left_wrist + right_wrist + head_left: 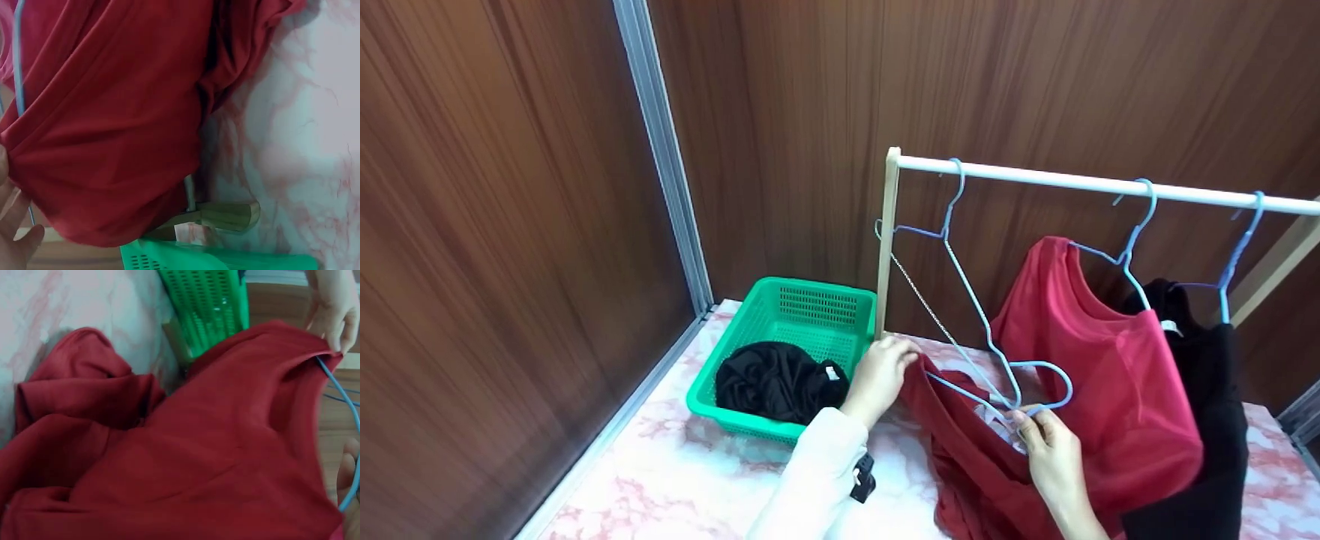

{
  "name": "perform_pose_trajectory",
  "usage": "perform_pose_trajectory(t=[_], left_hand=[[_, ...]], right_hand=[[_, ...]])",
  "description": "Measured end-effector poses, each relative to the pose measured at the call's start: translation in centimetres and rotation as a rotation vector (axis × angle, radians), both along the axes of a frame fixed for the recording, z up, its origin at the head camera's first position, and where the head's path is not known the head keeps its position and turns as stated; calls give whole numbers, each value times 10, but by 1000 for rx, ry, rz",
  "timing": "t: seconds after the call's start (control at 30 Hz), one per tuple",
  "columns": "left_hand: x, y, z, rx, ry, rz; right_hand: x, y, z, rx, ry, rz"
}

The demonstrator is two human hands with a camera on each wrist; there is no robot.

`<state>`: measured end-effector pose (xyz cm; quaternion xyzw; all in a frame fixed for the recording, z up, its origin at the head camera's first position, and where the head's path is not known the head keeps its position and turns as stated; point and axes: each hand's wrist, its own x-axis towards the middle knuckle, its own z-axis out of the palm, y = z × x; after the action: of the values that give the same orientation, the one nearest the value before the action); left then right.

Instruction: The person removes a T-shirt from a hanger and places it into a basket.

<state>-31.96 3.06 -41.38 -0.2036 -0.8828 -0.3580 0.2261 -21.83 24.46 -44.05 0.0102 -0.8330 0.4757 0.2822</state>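
Note:
My left hand (883,375) pinches the neckline edge of a dark red shirt (975,465) at one shoulder. A light blue hanger (958,386) has one arm inside the neck opening, pointing toward that shoulder. With thumb and fingers my right hand (1048,446) grips this hanger close below its hook, which points up and right. The shirt's lower part hangs down and bunches over the table; its cloth (185,439) fills most of the right wrist view. In the left wrist view the left hand's fingers (14,225) are at the shirt's edge.
A clothes rack's white bar (1035,177) carries a bare blue hanger (971,289), a bright red top (1110,360) and a black garment (1222,405). Left of its wooden post (887,247), a green basket (701,405) holds black cloth (776,382). Brown panels stand behind the marbled table (660,480).

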Motion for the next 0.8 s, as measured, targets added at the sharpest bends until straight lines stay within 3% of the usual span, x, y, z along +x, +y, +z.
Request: perform_pose_trajectory(t=[0.23, 0.5, 0.8], left_hand=[[-2, -6, 2, 121, -71, 79], [-2, -15, 2, 187, -102, 187], [-1, -21, 0, 152, -147, 262]], right_hand=[[2, -3, -4, 16, -38, -64], [5, 2, -6, -17, -128, -154], [5, 8, -9, -139, -82, -183]])
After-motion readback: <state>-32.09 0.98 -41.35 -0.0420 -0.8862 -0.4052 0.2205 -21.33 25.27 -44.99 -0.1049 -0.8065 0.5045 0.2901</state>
